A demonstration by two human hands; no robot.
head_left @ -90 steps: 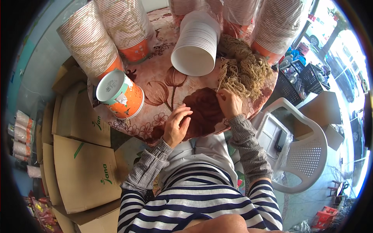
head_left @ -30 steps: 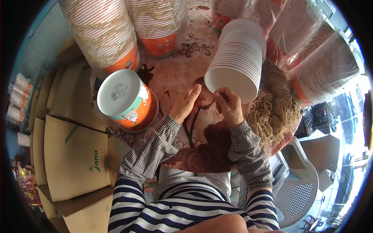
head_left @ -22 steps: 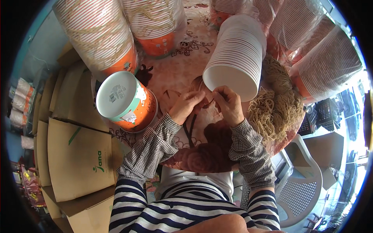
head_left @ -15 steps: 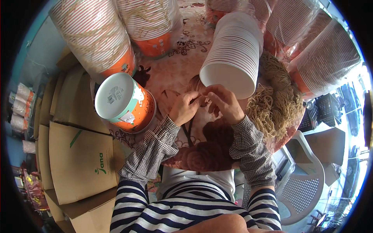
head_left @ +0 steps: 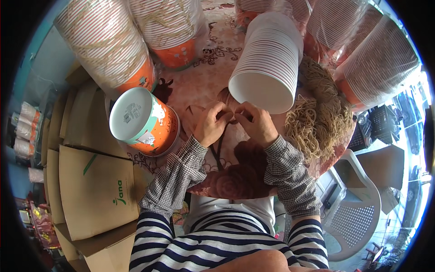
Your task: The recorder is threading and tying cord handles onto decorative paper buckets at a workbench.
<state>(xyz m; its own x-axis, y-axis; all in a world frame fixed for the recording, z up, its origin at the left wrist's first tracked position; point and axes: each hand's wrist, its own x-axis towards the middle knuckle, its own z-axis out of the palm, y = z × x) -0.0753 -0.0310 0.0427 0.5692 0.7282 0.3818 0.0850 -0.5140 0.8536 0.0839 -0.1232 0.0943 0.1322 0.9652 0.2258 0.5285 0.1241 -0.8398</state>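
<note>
My left hand [head_left: 211,124] and my right hand [head_left: 257,124] meet over the table, fingertips pinched together and almost touching. Whatever they grip between the fingertips is too small to make out. Just beyond my right hand a stack of large white paper tubs [head_left: 267,88] lies on its side, its open mouth facing me. To the left of my left hand, an orange and green paper tub [head_left: 161,129] stands upside down. A tangled heap of beige string [head_left: 315,124] rests on the table to the right of the white stack.
Plastic-wrapped tub stacks [head_left: 102,43] stand at the back left, with more wrapped stacks [head_left: 380,65] at the back right. The table [head_left: 195,81] has a flowered cover. Flattened cardboard boxes [head_left: 97,190] lean at the left; a white plastic chair [head_left: 358,213] stands at the right.
My right hand's fingers, looser before, have closed into a pinch beside my left fingertips. My left hand has turned slightly, and the view has shifted a little.
</note>
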